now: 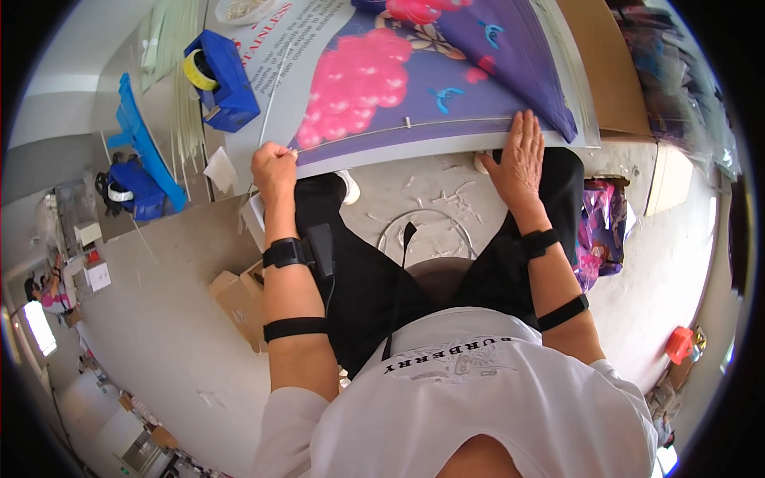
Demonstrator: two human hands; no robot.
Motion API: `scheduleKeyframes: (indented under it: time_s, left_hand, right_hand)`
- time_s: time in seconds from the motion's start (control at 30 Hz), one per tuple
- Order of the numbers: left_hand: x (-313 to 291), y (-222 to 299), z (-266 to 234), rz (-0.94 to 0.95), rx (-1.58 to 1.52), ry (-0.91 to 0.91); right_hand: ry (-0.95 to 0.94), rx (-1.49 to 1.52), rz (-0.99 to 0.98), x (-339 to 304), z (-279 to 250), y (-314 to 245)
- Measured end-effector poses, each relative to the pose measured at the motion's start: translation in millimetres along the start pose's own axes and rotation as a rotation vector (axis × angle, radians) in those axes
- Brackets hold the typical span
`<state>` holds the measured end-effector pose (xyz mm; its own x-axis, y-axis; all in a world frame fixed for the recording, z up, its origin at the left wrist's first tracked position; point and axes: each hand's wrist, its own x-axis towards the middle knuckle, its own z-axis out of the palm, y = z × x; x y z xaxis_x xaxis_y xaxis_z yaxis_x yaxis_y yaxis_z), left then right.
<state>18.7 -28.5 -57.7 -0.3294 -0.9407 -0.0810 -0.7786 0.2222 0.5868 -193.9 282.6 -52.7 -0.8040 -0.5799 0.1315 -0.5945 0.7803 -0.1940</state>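
Seemingly we align a thin strip (351, 136) along the purple sheet (458, 78), left hand (275, 170) pinching one end, right hand (520, 162) flat, steadiness needed next.

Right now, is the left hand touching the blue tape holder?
Apart. The head view shows the left hand nearer the person than the blue tape holder, with pale surface showing between them.
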Motion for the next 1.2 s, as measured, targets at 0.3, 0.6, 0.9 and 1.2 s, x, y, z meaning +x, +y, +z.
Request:
scheduleKeyframes:
  time_s: [0.3, 0.6, 0.9, 1.2]
  left_hand:
    - [-12, 15, -5, 0.028, -0.005, 0.041]
    - [-14, 5, -15, -0.013, -0.072, 0.08]
    - [-96, 69, 16, 0.632, 0.425, -0.102]
    - [-90, 36, 16, 0.483, 0.457, -0.173]
  right_hand:
    - [0.085, 0.157, -0.169, 2, -6, -5]
    - [-0.037, 0.042, -0.167, 1, -3, -10]
    - [-0.053, 0.023, -0.162, -1, -6, -14]
    - [-0.095, -0.092, -0.15, 0, -6, -14]
